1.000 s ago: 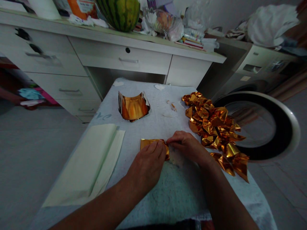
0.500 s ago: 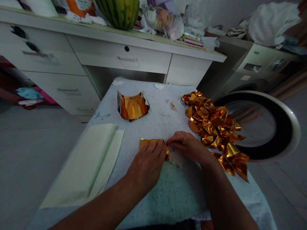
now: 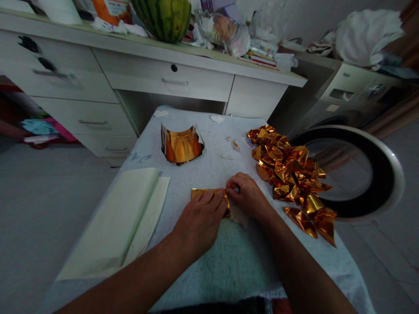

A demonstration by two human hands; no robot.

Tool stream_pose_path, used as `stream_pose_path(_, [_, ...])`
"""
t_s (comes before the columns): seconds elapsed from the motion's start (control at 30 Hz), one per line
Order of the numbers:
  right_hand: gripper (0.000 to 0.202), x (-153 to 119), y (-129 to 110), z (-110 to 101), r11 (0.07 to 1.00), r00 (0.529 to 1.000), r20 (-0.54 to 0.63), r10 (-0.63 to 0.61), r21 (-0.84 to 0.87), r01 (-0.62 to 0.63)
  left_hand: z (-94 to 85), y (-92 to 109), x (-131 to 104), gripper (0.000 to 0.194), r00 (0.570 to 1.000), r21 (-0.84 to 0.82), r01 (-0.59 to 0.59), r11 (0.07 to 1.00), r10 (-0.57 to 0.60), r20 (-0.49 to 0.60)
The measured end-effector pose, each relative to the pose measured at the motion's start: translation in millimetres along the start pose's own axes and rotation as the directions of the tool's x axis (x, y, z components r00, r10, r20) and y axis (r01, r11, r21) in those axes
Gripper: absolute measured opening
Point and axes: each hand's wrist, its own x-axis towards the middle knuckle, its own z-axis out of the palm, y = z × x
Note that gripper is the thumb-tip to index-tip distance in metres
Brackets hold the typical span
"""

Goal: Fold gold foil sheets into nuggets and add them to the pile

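Note:
A small gold foil sheet [image 3: 203, 192] lies on the cloth-covered table in front of me, mostly covered by fingers. My left hand [image 3: 199, 218] rests flat on top of it, fingers stretched side by side. At the sheet's upper right corner, my right hand [image 3: 247, 195] has thumb and fingers pinched on the foil edge. Behind them stands a curved stack of gold foil sheets [image 3: 182, 146], bowed with its ends turned up. To the right spreads a pile of folded gold foil pieces [image 3: 288, 168].
Pale yellow paper sheets [image 3: 111, 218] lie at the left of the table. Small foil scraps [image 3: 235, 145] sit near the middle. A white desk [image 3: 203, 78] with a watermelon [image 3: 163, 19] stands behind. At right, a washing machine's round door [image 3: 352, 172] hangs open beside the table.
My right hand has curled its fingers more and shifted slightly left at the foil's upper right corner. My left hand stays pressed on the sheet.

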Motion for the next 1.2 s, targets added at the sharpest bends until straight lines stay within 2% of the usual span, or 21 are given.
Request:
stream_pose_path(0.57, [0.007, 4.3, 0.4, 2.7, 1.0, 0.999, 0.04, 0.024, -0.01, -0.023, -9.2, -2.9, 5.3, 0.036, 0.999, -0.056, 0.0, 0.998, 0.002, 0.042])
stream_pose_path(0.8, [0.008, 4.0, 0.8, 4.0, 1.0, 1.0, 0.027, 0.01, -0.007, -0.01, -10.2, -3.2, 6.8, 0.034, 0.998, -0.045, -0.001, 0.999, 0.004, 0.069])
stream_pose_path(1.2, [0.009, 2.4, -3.6, 3.4, 0.999, 1.0, -0.014, -0.006, -0.044, 0.005, -11.9, -3.6, 8.3, 0.029, 0.999, -0.047, -0.016, 0.999, 0.018, 0.046])
